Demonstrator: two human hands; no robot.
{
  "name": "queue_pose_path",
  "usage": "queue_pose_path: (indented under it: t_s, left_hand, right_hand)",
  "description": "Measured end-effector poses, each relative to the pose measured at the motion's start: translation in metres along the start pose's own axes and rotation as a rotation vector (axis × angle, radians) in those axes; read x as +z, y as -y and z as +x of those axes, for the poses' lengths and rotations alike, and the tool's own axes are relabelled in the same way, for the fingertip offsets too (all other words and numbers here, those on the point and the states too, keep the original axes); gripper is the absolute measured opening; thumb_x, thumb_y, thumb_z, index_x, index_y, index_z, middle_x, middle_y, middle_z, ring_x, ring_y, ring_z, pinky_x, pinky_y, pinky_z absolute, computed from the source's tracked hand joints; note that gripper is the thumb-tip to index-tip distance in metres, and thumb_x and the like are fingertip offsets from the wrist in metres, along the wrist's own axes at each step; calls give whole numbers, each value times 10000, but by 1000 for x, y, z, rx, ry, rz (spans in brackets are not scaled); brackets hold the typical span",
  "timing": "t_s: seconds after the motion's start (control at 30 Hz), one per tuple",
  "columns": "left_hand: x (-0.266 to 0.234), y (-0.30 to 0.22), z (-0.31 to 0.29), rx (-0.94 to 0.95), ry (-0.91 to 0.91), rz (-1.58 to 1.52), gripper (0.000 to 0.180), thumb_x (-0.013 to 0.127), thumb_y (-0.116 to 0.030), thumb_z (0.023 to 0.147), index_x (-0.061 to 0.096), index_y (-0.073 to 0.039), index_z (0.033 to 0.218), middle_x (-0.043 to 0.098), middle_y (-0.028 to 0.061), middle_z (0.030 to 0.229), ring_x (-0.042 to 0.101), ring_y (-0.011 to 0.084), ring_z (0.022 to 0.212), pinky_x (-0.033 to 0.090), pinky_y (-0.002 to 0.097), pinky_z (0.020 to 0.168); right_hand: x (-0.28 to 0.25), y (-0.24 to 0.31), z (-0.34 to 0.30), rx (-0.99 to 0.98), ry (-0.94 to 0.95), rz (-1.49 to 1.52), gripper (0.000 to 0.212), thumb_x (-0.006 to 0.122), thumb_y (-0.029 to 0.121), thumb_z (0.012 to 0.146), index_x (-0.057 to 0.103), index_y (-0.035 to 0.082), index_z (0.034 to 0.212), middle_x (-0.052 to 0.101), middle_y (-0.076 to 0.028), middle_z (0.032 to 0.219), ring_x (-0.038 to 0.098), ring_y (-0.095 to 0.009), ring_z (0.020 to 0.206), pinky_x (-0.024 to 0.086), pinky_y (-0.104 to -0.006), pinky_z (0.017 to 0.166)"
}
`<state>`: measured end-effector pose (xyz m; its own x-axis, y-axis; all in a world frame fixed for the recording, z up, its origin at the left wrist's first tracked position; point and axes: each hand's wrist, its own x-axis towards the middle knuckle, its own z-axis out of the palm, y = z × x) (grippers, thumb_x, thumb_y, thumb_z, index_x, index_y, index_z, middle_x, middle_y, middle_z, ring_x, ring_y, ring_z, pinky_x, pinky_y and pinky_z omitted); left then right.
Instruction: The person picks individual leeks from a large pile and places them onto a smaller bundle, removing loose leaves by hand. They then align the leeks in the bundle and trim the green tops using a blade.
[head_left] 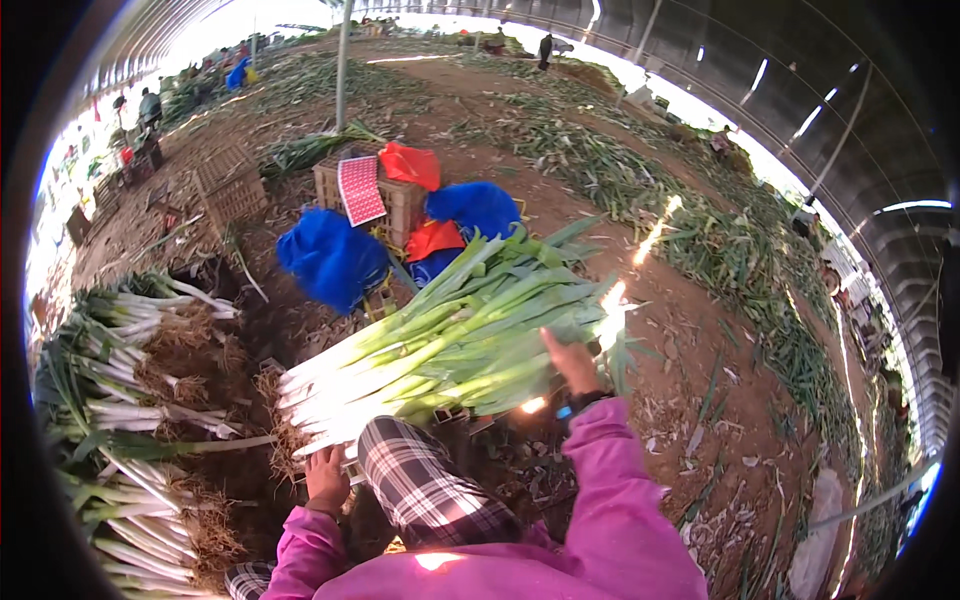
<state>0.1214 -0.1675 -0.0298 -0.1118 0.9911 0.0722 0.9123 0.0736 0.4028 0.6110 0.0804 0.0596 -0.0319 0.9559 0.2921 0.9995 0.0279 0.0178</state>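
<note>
A large bundle of leeks (430, 335) lies in front of me, roots and white stalks at the left, green leaves spreading to the right. My left hand (326, 482) is low at the root end, fingers stretched out against the lowest white stalks. At the leafy end, my right hand (573, 365) rests beside the leaves with a digit extended; the rest of its fingers are partly hidden and slightly blurred. Neither hand is wrapped round a stalk. Under the bundle, parts of a low support show, mostly covered.
More leeks (150, 410) are piled at the left, roots facing me. Beyond the bundle stand a crate (400, 200) with red cloth and a patterned sheet, blue bags (335, 258), and another crate (230, 185). A metal post (343, 70) rises behind. Leaf scraps (690, 220) litter the right.
</note>
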Motion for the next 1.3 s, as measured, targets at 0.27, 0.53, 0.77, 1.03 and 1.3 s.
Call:
queue_pose_path:
  t_s: [0.27,0.53,0.77,1.03,1.3]
  left_hand:
    - [-14,-1,-9,-128,-5,68,553,597,-76,729,564,-155,1275,537,158,1217,477,354,1178,325,493,1051]
    - [-24,-18,-9,-62,-55,-29,609,673,-154,757,493,-122,1338,508,159,1271,457,363,1209,344,489,1065]
    - [-49,-30,-12,-184,-346,39,418,643,-116,787,571,-125,1199,579,122,1191,558,329,1097,476,425,923]
    - [-28,9,12,-246,-127,91,238,683,-283,822,669,-210,1048,638,45,1018,610,297,935,525,402,765]
    - [-28,9,2,-137,-198,-69,156,641,-237,845,659,-111,935,644,50,1042,613,281,946,531,401,765]
  right_hand:
    - [-133,10,66,-99,467,116,658,651,605,798,715,-27,969,701,-213,964,668,-332,962,504,-435,851]
    - [-62,-154,97,57,570,475,205,670,105,759,706,105,961,699,-138,809,683,-287,747,531,-386,696]
    - [-164,67,-16,-476,-274,449,391,631,139,746,589,32,1119,615,-157,1096,579,-357,1057,453,-475,900]
    - [-85,159,-17,-870,14,411,230,661,105,744,644,90,973,614,-76,1013,568,-287,927,428,-413,819]
    - [-62,155,-8,-958,64,322,47,667,126,735,690,139,774,559,-41,831,551,-273,864,455,-415,752]
